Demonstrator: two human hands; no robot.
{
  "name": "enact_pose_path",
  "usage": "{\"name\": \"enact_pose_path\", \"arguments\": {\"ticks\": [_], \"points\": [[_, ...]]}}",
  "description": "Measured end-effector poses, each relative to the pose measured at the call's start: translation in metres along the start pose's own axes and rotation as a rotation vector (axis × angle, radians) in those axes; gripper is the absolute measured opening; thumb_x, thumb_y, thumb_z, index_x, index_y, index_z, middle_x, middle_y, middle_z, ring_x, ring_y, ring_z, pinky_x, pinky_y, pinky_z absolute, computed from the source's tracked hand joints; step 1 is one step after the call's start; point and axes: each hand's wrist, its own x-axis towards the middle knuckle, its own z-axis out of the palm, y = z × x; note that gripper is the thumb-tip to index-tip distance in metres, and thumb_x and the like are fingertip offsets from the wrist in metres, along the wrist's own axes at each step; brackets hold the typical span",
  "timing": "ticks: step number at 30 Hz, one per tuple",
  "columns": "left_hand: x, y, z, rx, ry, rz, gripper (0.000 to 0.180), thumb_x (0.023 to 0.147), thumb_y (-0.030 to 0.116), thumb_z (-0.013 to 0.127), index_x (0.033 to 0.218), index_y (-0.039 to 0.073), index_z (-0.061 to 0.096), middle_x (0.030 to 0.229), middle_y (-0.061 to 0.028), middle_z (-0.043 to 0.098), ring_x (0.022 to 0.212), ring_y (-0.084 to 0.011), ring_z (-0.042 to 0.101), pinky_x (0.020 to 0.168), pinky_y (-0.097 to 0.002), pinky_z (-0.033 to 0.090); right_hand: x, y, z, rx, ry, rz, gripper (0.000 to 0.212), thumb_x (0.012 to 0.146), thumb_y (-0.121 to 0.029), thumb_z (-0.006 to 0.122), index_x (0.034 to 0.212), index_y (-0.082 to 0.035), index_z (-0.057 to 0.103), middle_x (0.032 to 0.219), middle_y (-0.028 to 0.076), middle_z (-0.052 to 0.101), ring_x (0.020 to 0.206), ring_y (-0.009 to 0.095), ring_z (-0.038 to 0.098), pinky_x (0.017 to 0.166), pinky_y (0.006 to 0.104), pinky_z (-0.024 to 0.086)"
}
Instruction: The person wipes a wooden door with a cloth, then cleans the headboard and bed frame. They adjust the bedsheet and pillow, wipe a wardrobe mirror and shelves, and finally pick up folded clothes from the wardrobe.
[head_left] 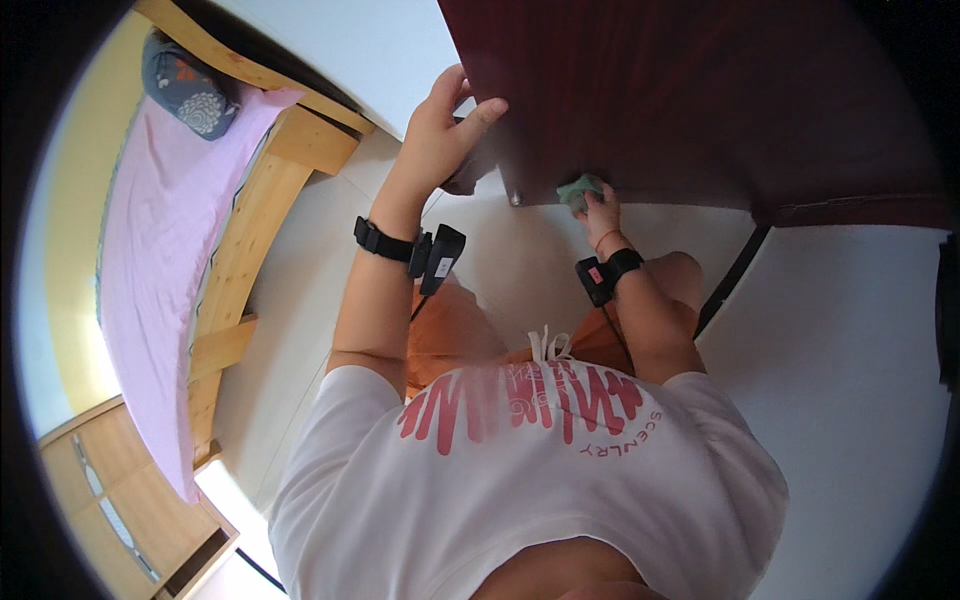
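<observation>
One white T-shirt (400,500) with red print, nearest my feed; one left hand (445,135), thumb and fingers apart at the edge of a dark red-brown door (680,100), firmness I cannot tell; one right hand (602,212) closed on a green cloth (578,192) low by that door. Step in hand, I judge: cloth work on the panel; the next stroke calls for flat pressure and a steadied edge. Far left: one pink-sheeted wooden bed (262,215).

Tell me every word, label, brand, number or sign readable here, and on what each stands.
White fabric T-shirt: large, dripping red lettering; wording withheld.
Same shirt: small, curved red lettering; wording withheld.
Left-wrist black rectangular box: white label, too small to read.
Right-wrist black rectangular box: pinkish-red label, too small to read.
</observation>
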Motion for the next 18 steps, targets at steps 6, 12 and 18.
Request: {"name": "enact_pose_path", "arguments": {"ticks": [6,12,18], "points": [[-0.025,-0.003,-0.016,-0.003,-0.002,-0.033,0.048,0.085,0.023,0.066,0.125,0.005,0.047,0.113,-0.0120,0.061,0.108,-0.0213,0.057,0.087,-0.0328,0.047,-0.072,-0.012,0.099,0.971,-0.458,0.415,0.037,0.091,-0.005,0.046,0.127,-0.011,0.042,0.131,0.009,0.040,0.120,0.028,0.039,0.099,0.0495,0.039],[0.010,0.021,0.004,-0.068,-0.002,0.072,0.049,0.086,0.021,0.066,0.126,0.002,0.044,0.113,-0.0131,0.060,0.102,-0.0201,0.057,0.085,-0.0328,0.046,0.097,0.101,0.032,-0.005,-0.336,-0.331,0.031,0.084,-0.007,0.053,0.114,0.000,0.049,0.114,0.013,0.051,0.111,0.028,0.047,0.099,0.0432,0.041],[-0.062,0.006,-0.048,-0.025,0.072,-0.163,0.049,0.086,0.029,0.067,0.122,0.004,0.046,0.102,-0.0107,0.061,0.087,-0.0168,0.060,0.075,-0.0300,0.048,0.030,0.159,0.058,0.758,0.057,0.519,0.032,0.082,-0.010,0.056,0.112,-0.001,0.048,0.109,0.014,0.050,0.104,0.031,0.049,0.085,0.0484,0.047]]}}
